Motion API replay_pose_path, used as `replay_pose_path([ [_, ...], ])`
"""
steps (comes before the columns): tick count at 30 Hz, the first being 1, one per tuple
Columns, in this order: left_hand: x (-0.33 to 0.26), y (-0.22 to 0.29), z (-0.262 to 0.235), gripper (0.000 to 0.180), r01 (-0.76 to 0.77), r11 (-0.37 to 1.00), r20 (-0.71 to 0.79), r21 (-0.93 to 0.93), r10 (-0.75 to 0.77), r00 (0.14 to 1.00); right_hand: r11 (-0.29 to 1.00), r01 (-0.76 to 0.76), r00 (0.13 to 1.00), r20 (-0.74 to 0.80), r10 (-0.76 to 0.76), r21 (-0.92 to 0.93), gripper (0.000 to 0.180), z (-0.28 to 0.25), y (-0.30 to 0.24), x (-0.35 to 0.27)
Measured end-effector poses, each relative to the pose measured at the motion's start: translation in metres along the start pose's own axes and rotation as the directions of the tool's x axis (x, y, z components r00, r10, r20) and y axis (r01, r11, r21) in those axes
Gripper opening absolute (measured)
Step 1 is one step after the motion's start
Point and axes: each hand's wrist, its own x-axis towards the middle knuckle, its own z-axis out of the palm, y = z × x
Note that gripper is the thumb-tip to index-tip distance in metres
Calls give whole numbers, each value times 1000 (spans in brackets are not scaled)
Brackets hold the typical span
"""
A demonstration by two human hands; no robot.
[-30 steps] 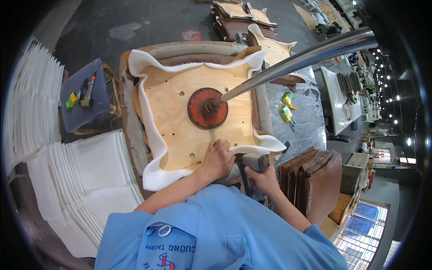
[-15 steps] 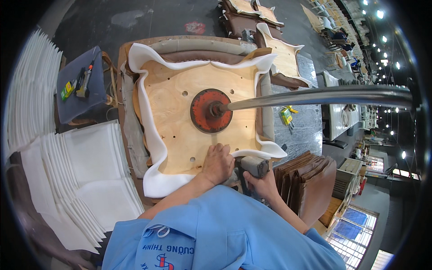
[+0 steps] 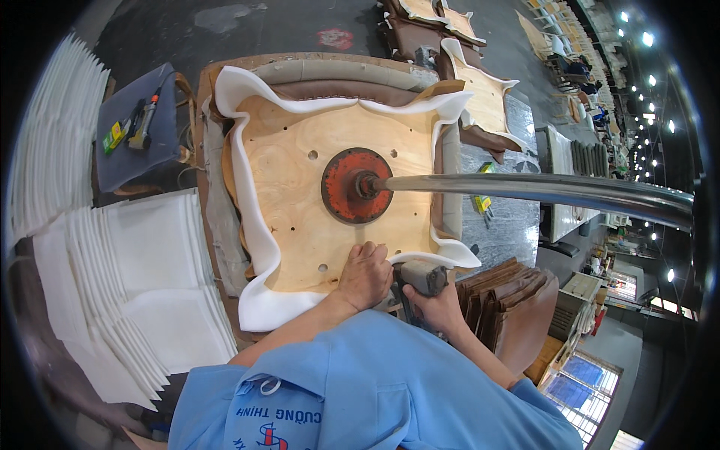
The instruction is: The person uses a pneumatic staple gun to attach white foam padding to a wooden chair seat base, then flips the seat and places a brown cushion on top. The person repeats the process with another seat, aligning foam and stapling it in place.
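Head view: the right hand [image 3: 439,304] grips a grey tool [image 3: 424,277] at the near edge of the wooden panel [image 3: 285,187], which lies beneath a red disc [image 3: 339,204], edged by white padding [image 3: 252,259]. The left hand [image 3: 366,276] curls there; its grip, I cannot tell. Upside-down lettering marks the blue shirt [image 3: 337,367].

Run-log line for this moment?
left hand: at near edge of plywood panel | right hand: holding staple gun | red disc: on panel's middle | white padding: along panel edges
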Motion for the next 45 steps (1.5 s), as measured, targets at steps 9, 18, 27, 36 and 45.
replay_pose_path([
  [9,11,6,-33,19,191,978,31,-84,-189,981,993,108,994,12,-107,-38,65,-1,28,-25],
  [18,-84,50,-120,34,38,999,311,-16,-31,950,927,371,905,-248,-346,56,66,26,80,-36],
  [27,-52,18,-65,17,-185,945,323,271,91,942,937,347,895,-314,-316,48,68,5,86,-21],
  [36,-10,25,-60,33,-137,949,552,286,-46,833,952,307,904,-314,-292,-1,69,-8,70,-12],
  [45,-23,-9,-49,23,-198,980,200,-12,196,960,993,99,972,-220,-82,65,72,-19,46,-8],
])
